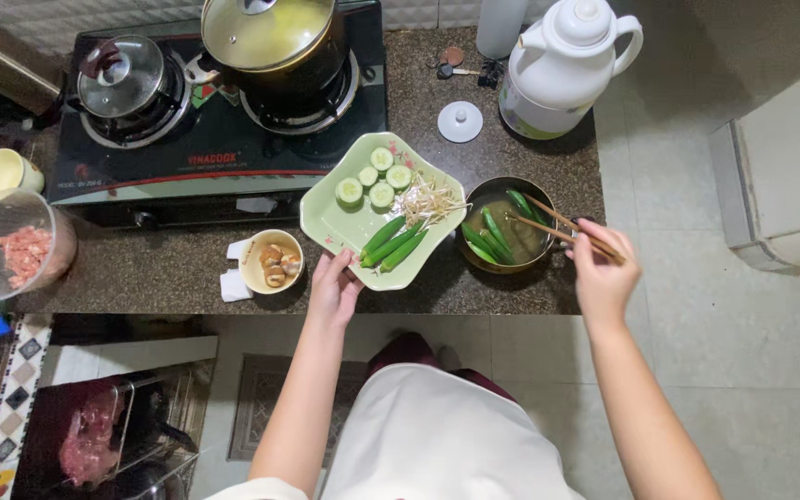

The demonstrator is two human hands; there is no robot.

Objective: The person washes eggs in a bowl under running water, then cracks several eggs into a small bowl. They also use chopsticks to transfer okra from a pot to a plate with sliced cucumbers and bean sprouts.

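The right hand (601, 273) pinches a pair of brown chopsticks (562, 225), their long axis slanting up-left with tips over a small metal pot (508, 225) of green okra pods in broth on the dark bench (159, 273). The left hand (334, 289) grips the near edge of a pale green plate (326, 222) just beside the pot, carrying cucumber slices, bean sprouts and okra. A white jug (562, 65) stands behind, and a small bowl (271, 262) sits left of the plate.

The plate (326, 222) is pale green, and the okra (393, 243) and cucumber slices (374, 178) on it are green. The chopsticks (567, 227) are brown. The bench (141, 268) is dark brown with tiny speckles. The jug (562, 60) is white, the stove (224, 148) is black, and the small cup (2, 173) is pale yellow.
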